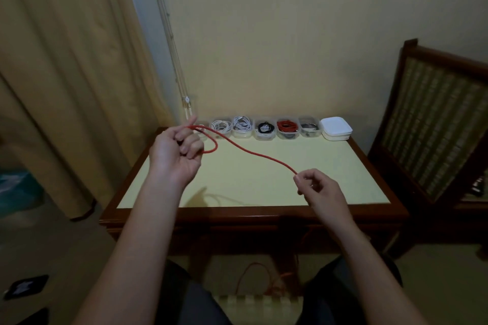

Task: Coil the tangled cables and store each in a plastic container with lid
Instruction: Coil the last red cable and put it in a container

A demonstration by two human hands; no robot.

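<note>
A red cable (253, 153) stretches in the air above the table between both hands. My left hand (177, 155) is raised at the left and grips one end, where the cable bends into a small loop. My right hand (317, 187) pinches the cable lower down on the right; from there it drops out of sight behind the hand. More orange-red cable (253, 272) hangs below the table's front edge by my knees. Several clear plastic containers (264, 129) with coiled cables stand in a row at the table's back edge.
A stack of white lids (336, 128) sits at the right end of the row. The table (264, 187) has a pale top and dark wooden rim. A wooden chair (435, 119) stands to the right, a curtain (66, 74) hangs at the left.
</note>
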